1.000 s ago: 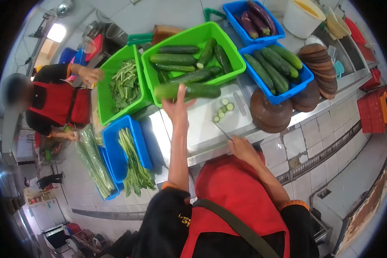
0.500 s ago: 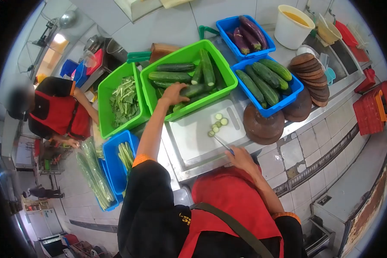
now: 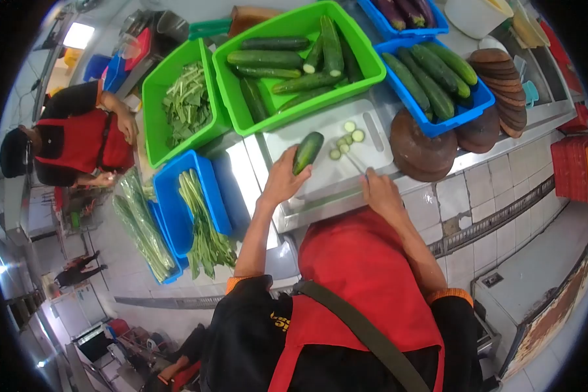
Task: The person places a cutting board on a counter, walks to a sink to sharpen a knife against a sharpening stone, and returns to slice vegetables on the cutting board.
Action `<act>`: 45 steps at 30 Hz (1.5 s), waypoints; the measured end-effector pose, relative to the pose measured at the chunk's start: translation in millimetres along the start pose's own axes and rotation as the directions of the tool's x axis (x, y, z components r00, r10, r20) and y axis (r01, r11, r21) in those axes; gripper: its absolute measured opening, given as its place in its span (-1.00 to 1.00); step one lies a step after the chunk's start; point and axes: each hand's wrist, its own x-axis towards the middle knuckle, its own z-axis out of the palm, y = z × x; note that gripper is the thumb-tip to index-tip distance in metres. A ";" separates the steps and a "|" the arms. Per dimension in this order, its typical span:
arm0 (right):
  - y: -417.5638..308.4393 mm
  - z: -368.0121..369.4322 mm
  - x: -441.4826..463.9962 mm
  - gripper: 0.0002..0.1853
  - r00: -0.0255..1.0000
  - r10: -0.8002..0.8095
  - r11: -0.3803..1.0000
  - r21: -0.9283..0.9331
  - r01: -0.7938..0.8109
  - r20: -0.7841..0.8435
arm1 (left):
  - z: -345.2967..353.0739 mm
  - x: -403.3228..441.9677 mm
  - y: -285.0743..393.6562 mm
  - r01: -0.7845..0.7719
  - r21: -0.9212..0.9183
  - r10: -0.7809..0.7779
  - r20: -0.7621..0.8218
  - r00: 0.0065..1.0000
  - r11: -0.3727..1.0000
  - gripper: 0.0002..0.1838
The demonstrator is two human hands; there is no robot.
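Note:
My left hand (image 3: 283,178) is closed around a dark green cucumber (image 3: 308,153), held tilted over the left part of a white cutting board (image 3: 326,130). In my right hand (image 3: 381,191) is a knife (image 3: 355,162), its blade lying low over the board and pointing away from me. Several pale cucumber slices (image 3: 347,138) lie loosely together near the blade tip. Behind the board stands a green tub (image 3: 372,77) with several whole cucumbers inside.
A blue basket (image 3: 465,120) of cucumbers sits back right, beside round brown wooden boards (image 3: 423,145). Another green tub (image 3: 151,117) holds cut greens. Leafy stalks (image 3: 199,222) hang from a blue bin (image 3: 221,212). At left, a co-worker (image 3: 78,140) in a red apron stands close by.
My left hand has come out of the green tub with a cucumber and moved over the board. My right hand still holds the knife by the slices. The camera view has shifted.

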 end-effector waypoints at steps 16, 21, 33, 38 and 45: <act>-33.8 1.3 0.7 -0.71 0.989 -0.015 0.990 -0.140 0.035 0.144 | 13.6 -20.3 5.0 0.127 0.252 -0.169 0.150 0.974 0.959 -0.39; -34.4 33.1 34.5 -0.77 0.991 -0.132 0.989 -0.062 0.134 0.039 | 18.7 -21.4 0.7 0.115 0.263 -0.159 0.154 0.975 0.958 -0.40; 6.9 6.6 -33.7 -0.73 0.979 0.020 0.996 -0.090 -0.002 0.201 | 11.9 -20.3 4.9 0.217 0.015 -0.218 0.037 0.975 0.976 -0.41; 10.6 6.2 -34.1 -0.71 0.992 -0.017 0.998 -0.063 0.025 0.127 | 6.3 -36.2 12.6 0.048 -0.813 -0.422 -0.249 0.872 0.580 -0.44; -18.0 19.7 -15.7 -0.69 0.996 -0.022 0.996 0.090 0.015 0.085 | 39.9 -71.0 -21.6 0.019 -0.986 -0.679 -0.100 0.728 0.165 -0.43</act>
